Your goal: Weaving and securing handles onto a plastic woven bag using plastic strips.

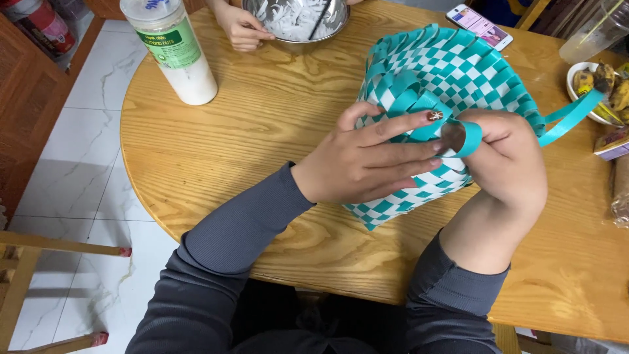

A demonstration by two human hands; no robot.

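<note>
Mid-weave near table (216,151) front edge: left hand (367,160) flat, steadying basket (439,98); right hand (508,164) pinching teal strip (466,139); next, careful tucking.

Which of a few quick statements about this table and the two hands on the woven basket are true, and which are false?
1. Both hands rest on a teal and white woven basket. True: the left hand lies flat on it and the right hand grips a teal strip.
2. The basket stands on a glass table. False: the table is wooden.
3. A tall jar with a green label stands at the far left of the table. True.
4. The metal bowl is empty. False: it holds white shreds.
5. A phone lies beyond the basket. True.
</note>
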